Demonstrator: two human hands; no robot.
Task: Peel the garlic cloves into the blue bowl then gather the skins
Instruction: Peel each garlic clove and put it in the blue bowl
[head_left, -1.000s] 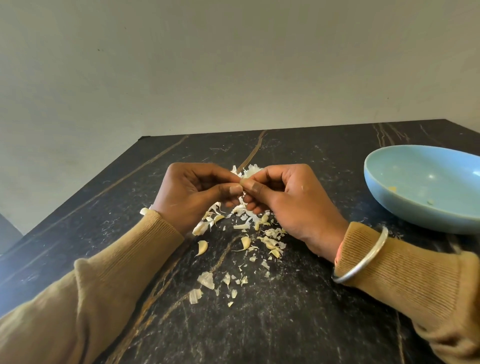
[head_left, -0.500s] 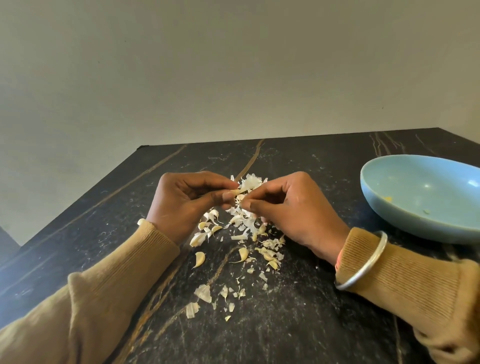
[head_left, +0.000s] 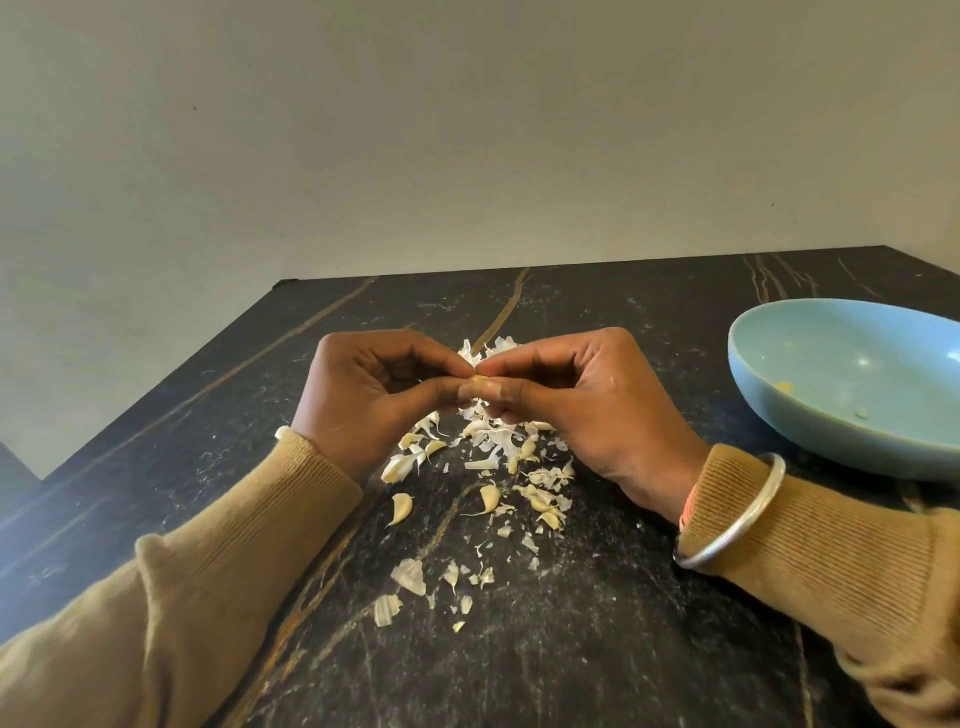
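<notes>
Head view shows both your hands meeting above the table (head_left: 597, 649), over the scatter of skins (head_left: 493, 434). Your left hand (head_left: 384, 387) and right hand (head_left: 587, 400) each pinch the same small garlic clove (head_left: 479, 380) between thumb and forefinger, the other fingers curled in. Only a pale sliver of the clove shows between your nails, so how much skin remains on it cannot be told.

For this step, let one hand do the holding and the other the stripping. Anchor the clove at its blunt root end, catch the loose papery edge with a nail, and pull along the length rather than across, so the skin likely comes off in one strip instead of crumbs. Roll the clove a little between pulls to reach the far side. Pinch lightly; a clove this small will probably shoot out if squeezed hard.

Work right over the existing pile, so that new flakes land with the rest and gathering later is easier.

The blue bowl (head_left: 841, 353) sits well apart to your right, holding only a couple of tiny bits in the part that shows. Carry the bare clove across and set it in rather than tossing it.

Several loose cloves (head_left: 401, 508) lie near your wrists, seemingly unpeeled.
</notes>
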